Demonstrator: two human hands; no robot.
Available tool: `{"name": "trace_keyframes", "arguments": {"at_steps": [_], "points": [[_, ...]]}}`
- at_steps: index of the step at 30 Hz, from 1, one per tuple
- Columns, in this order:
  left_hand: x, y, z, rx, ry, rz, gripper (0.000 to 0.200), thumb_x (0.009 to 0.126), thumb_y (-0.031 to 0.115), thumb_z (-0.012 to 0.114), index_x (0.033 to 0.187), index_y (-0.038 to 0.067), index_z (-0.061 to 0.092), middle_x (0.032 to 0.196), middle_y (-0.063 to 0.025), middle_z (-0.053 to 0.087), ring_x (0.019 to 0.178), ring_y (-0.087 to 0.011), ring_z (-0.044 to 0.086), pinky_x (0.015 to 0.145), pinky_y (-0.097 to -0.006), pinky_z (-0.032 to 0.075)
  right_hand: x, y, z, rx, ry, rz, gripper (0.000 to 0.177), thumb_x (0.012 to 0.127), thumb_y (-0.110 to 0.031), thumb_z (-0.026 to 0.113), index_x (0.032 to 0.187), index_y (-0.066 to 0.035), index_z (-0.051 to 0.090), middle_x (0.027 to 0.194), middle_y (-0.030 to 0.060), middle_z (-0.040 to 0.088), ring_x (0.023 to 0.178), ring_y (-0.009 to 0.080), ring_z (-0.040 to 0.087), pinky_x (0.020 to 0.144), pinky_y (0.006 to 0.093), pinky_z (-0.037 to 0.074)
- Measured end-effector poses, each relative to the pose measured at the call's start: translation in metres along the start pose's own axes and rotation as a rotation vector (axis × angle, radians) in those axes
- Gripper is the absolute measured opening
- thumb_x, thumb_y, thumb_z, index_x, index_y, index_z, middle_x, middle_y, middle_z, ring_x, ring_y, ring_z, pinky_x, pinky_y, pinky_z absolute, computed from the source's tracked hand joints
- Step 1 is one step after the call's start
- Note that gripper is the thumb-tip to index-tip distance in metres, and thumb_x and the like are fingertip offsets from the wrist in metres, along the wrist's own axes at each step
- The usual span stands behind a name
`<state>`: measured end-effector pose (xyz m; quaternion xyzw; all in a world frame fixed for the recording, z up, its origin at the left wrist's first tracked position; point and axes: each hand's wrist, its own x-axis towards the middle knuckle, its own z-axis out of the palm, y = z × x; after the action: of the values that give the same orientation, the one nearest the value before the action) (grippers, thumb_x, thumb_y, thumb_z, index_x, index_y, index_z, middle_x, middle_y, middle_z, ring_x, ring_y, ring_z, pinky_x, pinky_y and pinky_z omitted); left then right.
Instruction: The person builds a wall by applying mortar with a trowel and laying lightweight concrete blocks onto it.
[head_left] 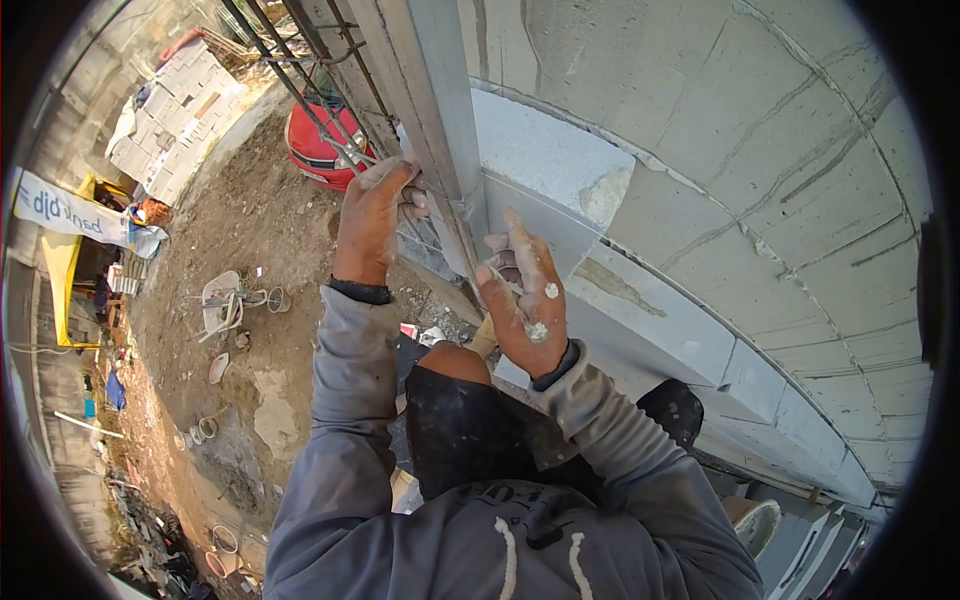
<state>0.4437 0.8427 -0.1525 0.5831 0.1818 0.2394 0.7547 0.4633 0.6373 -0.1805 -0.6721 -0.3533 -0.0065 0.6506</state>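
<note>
A long grey board point(452, 130) with a rough narrow edge runs down between my hands. My left hand point(372, 222), dusted white, is at the board's left side, fingers bent and fingertips right at its edge; I cannot tell what they grip. My right hand point(530, 300) is on the other side, index finger extended, thumb apart and the other fingers partly curled. White paste spots mark its back. Beyond it sit a white block point(545, 150) with a patch of mortar and a smooth pale panel point(540, 220).
Steel reinforcing bars point(325, 110) rise beside a red bucket point(325, 145) at upper left. Far below on the dirt ground stand a wheelbarrow point(222, 305) and stacked pale blocks point(180, 125). A grey block wall point(760, 170) curves along the right; a white ledge point(690, 340) runs below it.
</note>
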Motion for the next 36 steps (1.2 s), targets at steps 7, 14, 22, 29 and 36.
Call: {"name": "trace_keyframes", "arguments": {"at_steps": [7,14,22,29,36], "points": [[0.013,-0.047,-0.03,0.041,0.324,0.095,0.041,0.093,0.027,0.058,0.119,-0.004,0.058,0.102,-0.0029,0.064,0.087,-0.0076,0.056,0.077,-0.0215,0.045,-0.034,0.063,-0.1,-0.325,0.103,0.233,0.07,0.082,-0.023,0.071,0.136,0.005,0.037,0.119,0.0187,0.048,0.107,0.0261,0.052,0.09,0.0357,0.044],[0.04,-0.032,-0.013,-0.035,0.279,0.156,0.056,0.095,0.034,0.054,0.132,-0.007,0.046,0.132,-0.0125,0.051,0.124,-0.0196,0.046,0.105,-0.0289,0.031,0.012,0.094,-0.093,-0.403,-0.073,0.161,0.112,0.065,-0.037,0.084,0.145,0.004,0.016,0.136,0.0256,0.034,0.128,0.0349,0.038,0.106,0.044,0.035],[0.047,-0.034,0.003,0.042,0.157,0.125,0.057,0.094,0.04,0.052,0.13,-0.004,0.05,0.133,-0.0134,0.052,0.123,-0.0223,0.047,0.103,-0.0316,0.034,0.012,0.092,-0.077,-0.105,-0.002,0.169,0.109,0.066,-0.033,0.085,0.143,0.006,0.018,0.133,0.0247,0.034,0.125,0.0343,0.037,0.106,0.0433,0.032],[0.035,-0.026,0.013,-0.022,0.13,0.094,0.051,0.095,0.038,0.047,0.125,-0.002,0.054,0.122,-0.0093,0.059,0.106,-0.0183,0.057,0.087,-0.0303,0.044,0.012,0.099,-0.076,-0.289,0.006,0.048,0.11,0.066,-0.034,0.084,0.143,0.006,0.016,0.13,0.025,0.035,0.125,0.0365,0.036,0.105,0.0453,0.033],[0.037,-0.036,0.001,0.149,0.133,0.153,0.046,0.096,0.038,0.042,0.124,0.004,0.055,0.115,-0.0067,0.061,0.099,-0.0161,0.059,0.073,-0.0321,0.05,0.009,0.102,-0.076,-0.336,0.001,0.087,0.117,0.062,-0.031,0.086,0.142,0.011,0.012,0.137,0.0276,0.029,0.13,0.0368,0.034,0.108,0.0431,0.032]]}}
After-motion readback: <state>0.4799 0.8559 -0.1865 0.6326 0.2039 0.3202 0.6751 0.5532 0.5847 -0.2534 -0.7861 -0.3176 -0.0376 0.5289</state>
